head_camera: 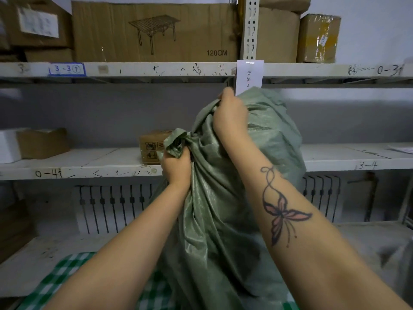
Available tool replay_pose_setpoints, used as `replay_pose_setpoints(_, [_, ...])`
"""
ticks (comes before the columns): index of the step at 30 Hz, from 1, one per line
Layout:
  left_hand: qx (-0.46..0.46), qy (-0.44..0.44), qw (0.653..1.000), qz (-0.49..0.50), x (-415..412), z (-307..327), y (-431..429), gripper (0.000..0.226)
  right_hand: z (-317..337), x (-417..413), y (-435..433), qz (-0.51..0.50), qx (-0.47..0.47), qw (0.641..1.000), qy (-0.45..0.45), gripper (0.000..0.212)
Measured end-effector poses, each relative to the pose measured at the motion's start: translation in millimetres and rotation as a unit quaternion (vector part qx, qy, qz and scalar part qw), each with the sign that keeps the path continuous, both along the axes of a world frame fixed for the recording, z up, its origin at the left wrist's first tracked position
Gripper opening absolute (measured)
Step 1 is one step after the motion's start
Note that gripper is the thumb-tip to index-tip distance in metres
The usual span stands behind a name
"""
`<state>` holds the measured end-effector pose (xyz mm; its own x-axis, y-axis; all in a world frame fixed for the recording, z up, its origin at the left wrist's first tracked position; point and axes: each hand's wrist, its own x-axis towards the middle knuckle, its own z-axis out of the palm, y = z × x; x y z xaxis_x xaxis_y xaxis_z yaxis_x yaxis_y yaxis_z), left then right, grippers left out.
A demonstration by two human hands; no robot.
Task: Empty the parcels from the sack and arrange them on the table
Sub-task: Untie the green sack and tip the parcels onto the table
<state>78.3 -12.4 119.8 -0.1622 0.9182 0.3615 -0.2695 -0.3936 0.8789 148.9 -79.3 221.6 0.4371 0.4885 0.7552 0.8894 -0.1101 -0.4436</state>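
Green woven sack [223, 198]: at frame centre, held up off the checked cloth [51, 285], which shows at 6 to 7 o'clock beneath it. The fabric is opaque, so no contents are visible. It bulges at the sack's upper right, about 1 o'clock, and hangs in long folds below.

Left hand [176, 166]: fingers curled tight round a bunched, twisted corner of the sack at its 10 o'clock edge.

Right hand [230, 115]: higher, at the sack's 12 o'clock, fingers clamped on a gather of fabric. The right forearm bears a butterfly tattoo [283, 213].

Behind, a white metal shelf rack:
- Middle shelf: a small printed carton [152, 146] stands directly behind the left hand, closed.
- At 9 o'clock an open-topped carton [42, 142]; its interior cannot be seen. A white box [9, 146] sits just beside it on the left.
- Top shelf, 11 to 12 o'clock: a large flat carton [154, 32] printed with a table drawing and "120CM", closed.
- At 1 o'clock a taped carton [318, 39], closed.
- A paper label [249, 77] hangs on the rack upright, just above the right hand.
- Shelf edges carry handwritten marks: "3-3", "0-31", "0-41", "3-4".

Below the middle shelf, at 8 o'clock, a white radiator [111, 206] stands against the wall.
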Motion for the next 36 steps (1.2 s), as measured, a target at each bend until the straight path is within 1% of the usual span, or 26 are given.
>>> replay_pose_setpoints(2, [-0.019, 0.006, 1.000, -0.016, -12.1, -13.1, 7.9, 0.027, -12.4, -13.6, 6.8, 0.019, -0.020, 0.999, -0.028, 0.034])
replay_pose_setpoints(3, [-0.028, 0.004, 0.998, -0.053, -19.0, -18.1, 10.9, 0.030, -17.9, -19.0, 9.9, 0.029, -0.029, 0.998, -0.037, 0.034])
replay_pose_setpoints(4, [-0.040, -0.007, 0.992, -0.117, -27.1, -20.7, 14.4, 0.036, -22.6, -23.6, 12.9, 0.038, -0.036, 0.998, -0.044, 0.033])
replay_pose_setpoints(5, [-0.055, -0.026, 0.978, -0.200, -34.9, -21.1, 18.3, 0.042, -26.2, -27.2, 15.9, 0.044, -0.041, 0.997, -0.052, 0.033])
replay_pose_setpoints(6, [-0.074, -0.030, 0.961, -0.266, -43.2, -17.2, 19.2, 0.043, -28.7, -29.7, 18.1, 0.047, -0.047, 0.996, -0.061, 0.033])
replay_pose_setpoints(7, [-0.089, -0.016, 0.945, -0.315, -52.2, -12.1, 20.6, 0.044, -30.8, -32.2, 20.4, 0.047, -0.056, 0.995, -0.071, 0.032])
replay_pose_setpoints(8, [-0.100, 0.031, 0.937, -0.334, -60.1, -4.9, 24.6, 0.048, -31.9, -34.8, 22.1, 0.047, -0.068, 0.993, -0.082, 0.032])
replay_pose_setpoints(9, [-0.110, 0.085, 0.934, -0.330, -67.9, 0.8, 28.5, 0.062, -32.9, -38.7, 24.2, 0.050, -0.083, 0.991, -0.092, 0.031])
replay_pose_setpoints(10, [-0.112, 0.150, 0.927, -0.326, -74.4, 5.6, 31.8, 0.084, -33.3, -42.2, 25.2, 0.054, -0.098, 0.989, -0.099, 0.030])
replay_pose_setpoints(11, [-0.110, 0.182, 0.923, -0.321, -78.1, 7.0, 38.8, 0.098, -33.3, -45.4, 25.9, 0.056, -0.111, 0.987, -0.105, 0.028])
replay_pose_setpoints(12, [-0.098, 0.185, 0.925, -0.317, -82.4, 8.6, 42.8, 0.096, -33.6, -49.3, 27.0, 0.056, -0.123, 0.984, -0.113, 0.027])
replay_pose_setpoints(13, [-0.087, 0.179, 0.929, -0.313, -86.6, 9.8, 45.9, 0.085, -33.6, -52.6, 28.2, 0.052, -0.133, 0.982, -0.125, 0.025])
replay_pose_setpoints(15, [-0.093, 0.138, 0.932, -0.321, -92.7, 13.7, 49.2, 0.045, -34.1, -59.2, 30.8, 0.044, -0.150, 0.977, -0.144, 0.023])
replay_pose_setpoints(16, [-0.104, 0.126, 0.931, -0.327, -95.2, 15.8, 48.8, 0.029, -34.7, -62.5, 31.7, 0.045, -0.157, 0.975, -0.150, 0.023])
replay_pose_setpoints(17, [-0.109, 0.119, 0.929, -0.332, -97.1, 17.8, 48.6, 0.022, -35.7, -66.0, 32.7, 0.047, -0.160, 0.973, -0.156, 0.022])
replay_pose_setpoints(19, [-0.102, 0.108, 0.935, -0.322, -100.5, 17.7, 56.0, 0.021, -37.6, -74.0, 36.7, 0.053, -0.159, 0.971, -0.173, 0.024])
replay_pose_setpoints(22, [-0.096, 0.064, 0.958, -0.263, -106.6, 9.3, 60.0, 0.028, -42.1, -76.8, 45.6, 0.076, -0.178, 0.965, -0.177, 0.026])
replay_pose_setpoints(24, [-0.099, 0.038, 0.971, -0.213, -109.7, 1.9, 60.0, 0.028, -46.0, -73.2, 50.8, 0.124, -0.185, 0.965, -0.140, 0.029])
replay_pose_setpoints(25, [-0.100, 0.033, 0.975, -0.193, -110.1, -0.8, 59.1, 0.026, -47.8, -70.3, 51.8, 0.151, -0.175, 0.967, -0.108, 0.031])
replay_pose_setpoints(27, [-0.096, 0.024, 0.982, -0.164, -108.8, -2.5, 57.0, 0.023, -50.6, -64.3, 50.7, 0.179, -0.117, 0.976, -0.050, 0.034])
replay_pose_setpoints(28, [-0.094, 0.018, 0.984, -0.151, -107.2, -1.6, 55.9, 0.023, -51.8, -61.1, 49.2, 0.174, -0.084, 0.980, -0.036, 0.036])
replay_pose_setpoints(31, [-0.089, 0.002, 0.987, -0.135, -102.5, -2.4, 56.4, 0.019, -56.6, -49.9, 46.9, 0.113, -0.034, 0.992, -0.039, 0.045])
replay_pose_setpoints(33, [-0.089, -0.008, 0.987, -0.134, -102.2, -5.1, 58.4, 0.020, -60.8, -37.6, 44.4, 0.017, -0.038, 0.998, -0.042, 0.047])
replay_pose_setpoints(34, [-0.088, -0.015, 0.987, -0.130, -102.8, -7.0, 61.6, 0.022, -63.8, -29.3, 42.8, -0.035, -0.045, 0.998, -0.027, 0.048])
replay_pose_setpoints(35, [-0.089, -0.020, 0.988, -0.125, -103.8, -8.4, 64.5, 0.022, -67.1, -20.8, 40.3, -0.075, -0.053, 0.996, 0.008, 0.051])
replay_pose_setpoints(36, [-0.091, -0.023, 0.988, -0.122, -105.0, -9.5, 66.4, 0.022, -71.3, -12.6, 38.0, -0.096, -0.062, 0.992, 0.060, 0.056])
